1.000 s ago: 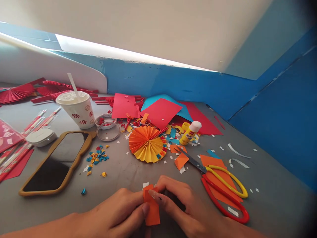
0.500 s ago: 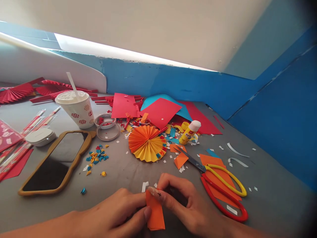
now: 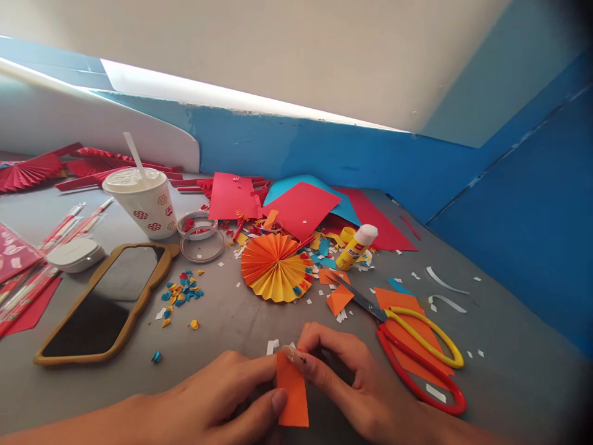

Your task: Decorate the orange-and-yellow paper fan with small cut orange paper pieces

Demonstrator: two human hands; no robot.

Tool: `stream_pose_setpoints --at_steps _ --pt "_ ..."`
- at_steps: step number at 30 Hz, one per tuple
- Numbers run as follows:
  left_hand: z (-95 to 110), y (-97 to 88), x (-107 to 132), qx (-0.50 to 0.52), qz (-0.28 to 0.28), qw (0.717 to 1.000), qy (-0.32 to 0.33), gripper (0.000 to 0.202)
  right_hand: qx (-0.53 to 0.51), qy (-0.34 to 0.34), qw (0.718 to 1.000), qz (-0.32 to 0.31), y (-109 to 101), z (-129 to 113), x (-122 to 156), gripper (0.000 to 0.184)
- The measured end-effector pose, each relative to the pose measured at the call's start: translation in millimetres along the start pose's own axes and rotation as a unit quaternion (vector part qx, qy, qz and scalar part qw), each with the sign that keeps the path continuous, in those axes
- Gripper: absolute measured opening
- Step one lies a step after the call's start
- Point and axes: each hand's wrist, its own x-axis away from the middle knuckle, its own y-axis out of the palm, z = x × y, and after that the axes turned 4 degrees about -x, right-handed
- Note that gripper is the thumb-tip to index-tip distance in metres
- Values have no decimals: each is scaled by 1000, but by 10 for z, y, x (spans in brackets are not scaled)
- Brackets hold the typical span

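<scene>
A small folded strip of orange paper (image 3: 293, 395) is pinched between both my hands near the table's front edge. My left hand (image 3: 222, 398) grips its left side with thumb and forefinger. My right hand (image 3: 345, 380) holds its top right corner, fingers curled. Just beyond lie a few white paper bits (image 3: 271, 346). Red and yellow scissors (image 3: 417, 355) rest to the right of my right hand on orange paper sheets (image 3: 398, 303).
An orange and yellow paper fan (image 3: 277, 268) and a yellow glue stick (image 3: 356, 247) lie in the middle. A mirror in a tan frame (image 3: 104, 303), a white cup with straw (image 3: 141, 201), tape rolls (image 3: 202, 245) and red paper sheets (image 3: 301, 207) sit farther back. Blue wall at right.
The orange strip has slid slightly down and right between my fingers and shows more of its length. Both hands stay in nearly the same place.
</scene>
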Motion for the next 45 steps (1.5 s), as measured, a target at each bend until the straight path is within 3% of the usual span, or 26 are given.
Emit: stream_pose_setpoints --at_steps 12,16,19,22,24,26,30,35,39,42,45 --pt "-19 21 9 7 33 999 8 42 43 -29 998 21 -21 28 13 28" --pt "-29 14 10 44 8 999 -4 45 82 -114 989 49 -38 77 16 19" --pt "-38 13 8 44 21 999 -13 44 173 -272 944 73 -77 150 9 14" --pt "-24 4 0 60 23 998 -14 45 348 -404 842 77 -141 189 10 16" --pt "-4 -10 -3 88 3 996 -16 48 434 -451 778 59 -177 192 21 15" --pt "15 -28 -3 102 -12 994 -23 51 475 -468 744 33 -195 195 37 15" --pt "14 -51 20 93 -20 995 -30 52 498 -477 724 23 -179 196 60 19" --pt "-15 -26 67 61 21 995 -79 55 542 -506 671 2 -156 68 51 19" --pt "-9 -25 59 17 -6 995 -103 55 556 -518 650 -7 -154 -32 44 17" --pt "-5 -45 31 -7 -8 997 -77 50 564 -514 646 -11 -169 -34 49 17" --pt "2 -60 12 18 -23 998 -56 48 550 -497 671 -20 -183 7 51 17"
